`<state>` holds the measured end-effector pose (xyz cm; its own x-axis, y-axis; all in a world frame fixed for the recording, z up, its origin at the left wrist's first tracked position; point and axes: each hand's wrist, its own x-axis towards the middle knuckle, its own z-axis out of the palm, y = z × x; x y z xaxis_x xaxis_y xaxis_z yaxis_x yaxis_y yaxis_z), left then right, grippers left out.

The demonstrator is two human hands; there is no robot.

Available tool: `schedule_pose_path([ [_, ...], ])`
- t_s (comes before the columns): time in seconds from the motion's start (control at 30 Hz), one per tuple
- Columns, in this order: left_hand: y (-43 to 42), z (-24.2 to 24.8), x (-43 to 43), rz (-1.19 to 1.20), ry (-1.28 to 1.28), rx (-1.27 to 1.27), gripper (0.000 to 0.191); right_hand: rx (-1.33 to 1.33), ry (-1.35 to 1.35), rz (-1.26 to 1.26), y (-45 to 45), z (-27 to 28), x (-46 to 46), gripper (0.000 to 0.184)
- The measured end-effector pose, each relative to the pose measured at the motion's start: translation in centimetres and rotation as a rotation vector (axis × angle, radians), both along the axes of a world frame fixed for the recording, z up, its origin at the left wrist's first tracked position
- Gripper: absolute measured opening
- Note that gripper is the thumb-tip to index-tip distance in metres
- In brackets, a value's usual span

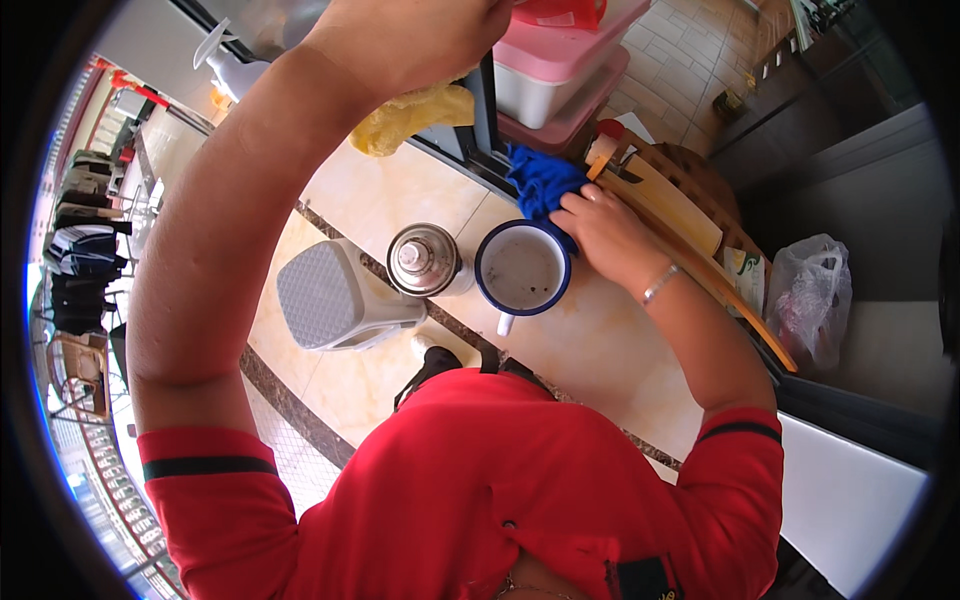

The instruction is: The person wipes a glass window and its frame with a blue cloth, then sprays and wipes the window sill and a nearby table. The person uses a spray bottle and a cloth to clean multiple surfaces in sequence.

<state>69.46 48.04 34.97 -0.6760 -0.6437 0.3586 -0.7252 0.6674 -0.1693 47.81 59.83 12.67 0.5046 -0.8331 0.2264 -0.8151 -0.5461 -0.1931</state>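
My left hand (420,37) is raised at the top of the view, its fingers partly cut off by the frame edge. A yellow cloth (409,120) shows beneath that hand and wrist; how the fingers hold it is hidden. My right hand (596,225) grips a bunched blue cloth (536,180) beside the dark window frame. Just left of this hand stands a white enamel mug (523,268) with a blue rim, holding cloudy liquid with dark specks. Beside the mug is a spray can (422,259) with a pale nozzle.
A grey-topped plastic stool (319,296) stands on the tiled floor. Pink-lidded containers (555,60) are behind the window frame (487,161). A wooden strip (705,277) and a clear plastic bag (810,300) lie at the right. A white spray bottle (229,67) is upper left.
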Motion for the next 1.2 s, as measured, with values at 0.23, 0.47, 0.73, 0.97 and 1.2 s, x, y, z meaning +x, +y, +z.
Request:
schedule_pose_path([
  [0.23, 0.1, 0.0, 0.1, -0.081, 0.024, -0.037, 0.014, 0.077, 0.029, -0.206, 8.0, 0.5, -4.6, 0.011],
  [0.47, 3.0, 1.2, 3.3, -0.121, 0.418, 0.313, 0.017, 0.185, 0.243, -0.396, 15.0, 3.4, -9.8, 0.01],
  [0.73, 14.9, -4.0, 12.1, -0.366, 0.36, 0.962, 0.023, -0.071, 0.001, -0.265, 9.6, 0.1, -4.2, 0.017],
  [0.97, 17.6, -14.0, 10.1, 0.104, 0.12, 1.232, 0.05, -0.111, 0.027, -0.242, 0.4, -2.6, 2.5, 0.018],
  [1.2, 17.9, -20.4, 7.8, 0.179, 0.227, 1.359, 0.061, -0.087, -0.072, -0.317, 4.1, -3.0, 0.8, 0.024],
])
